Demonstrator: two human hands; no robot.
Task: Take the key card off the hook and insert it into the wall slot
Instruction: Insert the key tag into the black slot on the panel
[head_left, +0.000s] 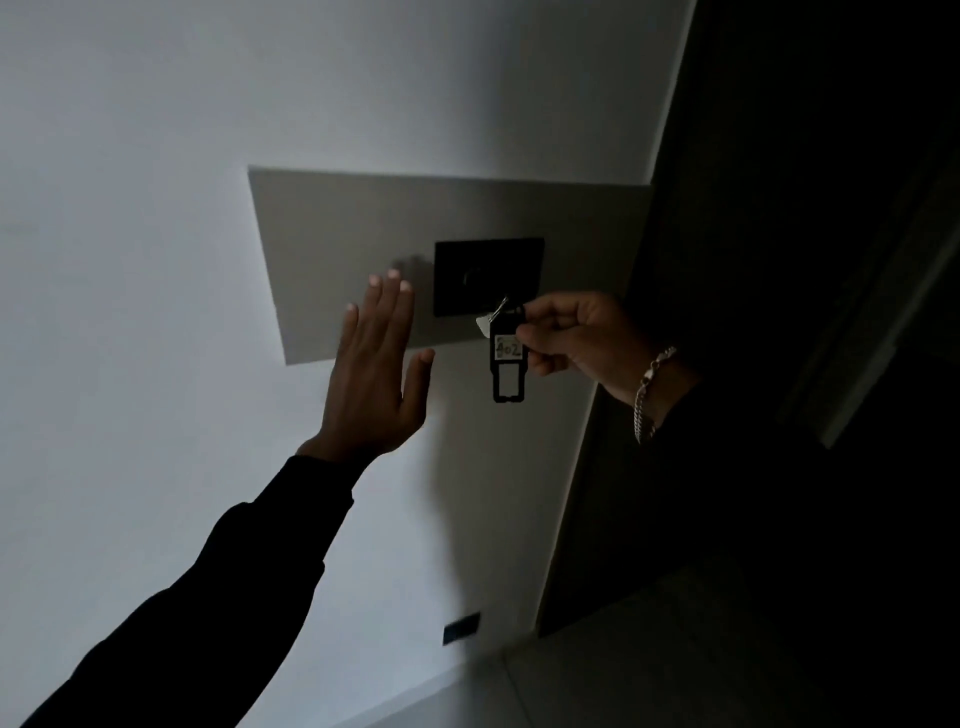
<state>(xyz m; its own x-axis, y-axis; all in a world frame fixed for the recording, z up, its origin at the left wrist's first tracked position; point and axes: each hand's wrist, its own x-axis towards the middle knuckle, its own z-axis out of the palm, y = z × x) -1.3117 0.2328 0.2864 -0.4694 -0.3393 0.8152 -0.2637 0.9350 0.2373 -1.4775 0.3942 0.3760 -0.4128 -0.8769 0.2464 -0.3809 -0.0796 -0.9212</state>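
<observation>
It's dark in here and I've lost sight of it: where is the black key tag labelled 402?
Centre-right of the head view: the black key tag hangs from the right hand, just below the black wall plate.

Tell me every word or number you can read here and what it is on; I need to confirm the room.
"402": handwritten on a pale label on the black key tag held in the right hand.
The black wall plate shows no readable text; too dark to tell.

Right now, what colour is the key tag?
Black, with a pale label reading 402; the key tag shows in the head view.
</observation>
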